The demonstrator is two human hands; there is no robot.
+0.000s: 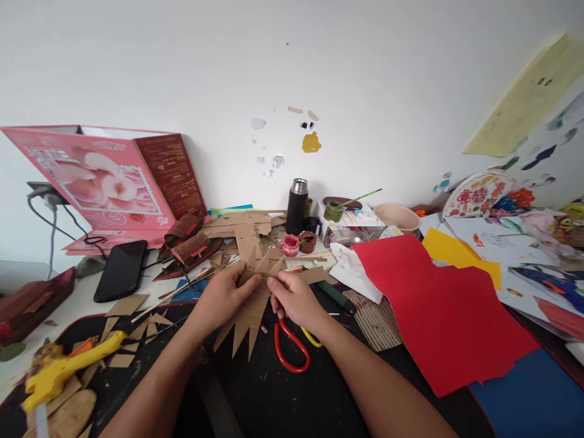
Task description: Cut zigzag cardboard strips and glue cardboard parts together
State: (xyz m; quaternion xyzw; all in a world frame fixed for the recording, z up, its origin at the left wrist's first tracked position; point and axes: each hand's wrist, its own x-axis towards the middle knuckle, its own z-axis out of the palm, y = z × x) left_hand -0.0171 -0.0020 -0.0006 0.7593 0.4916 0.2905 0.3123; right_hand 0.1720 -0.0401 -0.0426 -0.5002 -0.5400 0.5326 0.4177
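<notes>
Thumbs and fingers of the left hand and right hand pinch a spiky-edged cardboard piece between them, upper points rising past the fingertips, lower points spreading between the wrists over a black mat. A red handle loop shows just below the right hand, contact unclear. Red paper lies right; a yellow glue gun, left.

My fingers are holding smooth, matt cardboard; below them a glossy red plastic handle is shining. Beyond them a flask is showing a shiny metal top; to their right corrugated card is looking rough.
</notes>
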